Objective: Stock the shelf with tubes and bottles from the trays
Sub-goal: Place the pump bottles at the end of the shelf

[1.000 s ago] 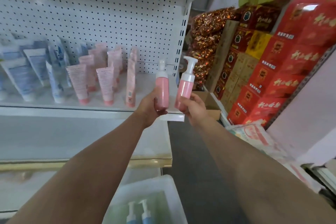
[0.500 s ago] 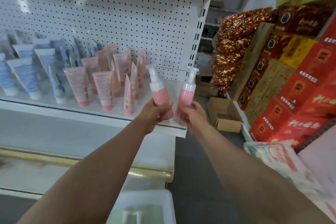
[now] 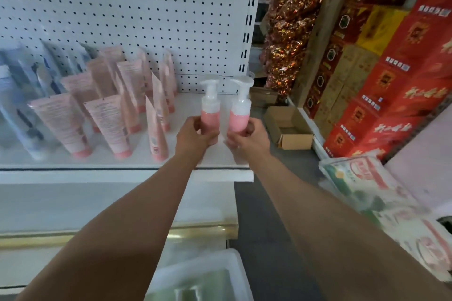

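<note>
At the right end of the white shelf [image 3: 220, 161], I hold two pink pump bottles upright, side by side, over the shelf surface. My left hand [image 3: 195, 135] grips the left bottle [image 3: 209, 115] around its lower body, fingers curled across the front. My right hand [image 3: 247, 139] grips the right bottle [image 3: 239, 115] in the same manner. Both hands sit close together, and the two bottles stand just beside each other with a narrow gap between them. Whether the bottle bases touch the shelf cannot be determined, since my fingers cover them.

Each bottle has a pink lower body, a translucent white upper section and a white pump head on top. Both pump nozzles point right.

Left of the bottles, pink tubes [image 3: 107, 127] stand cap-down in rows on the same shelf, their flat crimped ends up. Further left stand blue-and-white tubes [image 3: 19, 115], blurred. A white pegboard [image 3: 122, 12] forms the back wall behind the shelf.

Below my forearms, a translucent plastic tray [image 3: 232, 264] sits at the bottom edge of the view; its contents are too blurred to identify.

Right of the shelf, red cartons [image 3: 391, 95] are stacked, with an open cardboard box [image 3: 288, 127] on the floor beside them.
</note>
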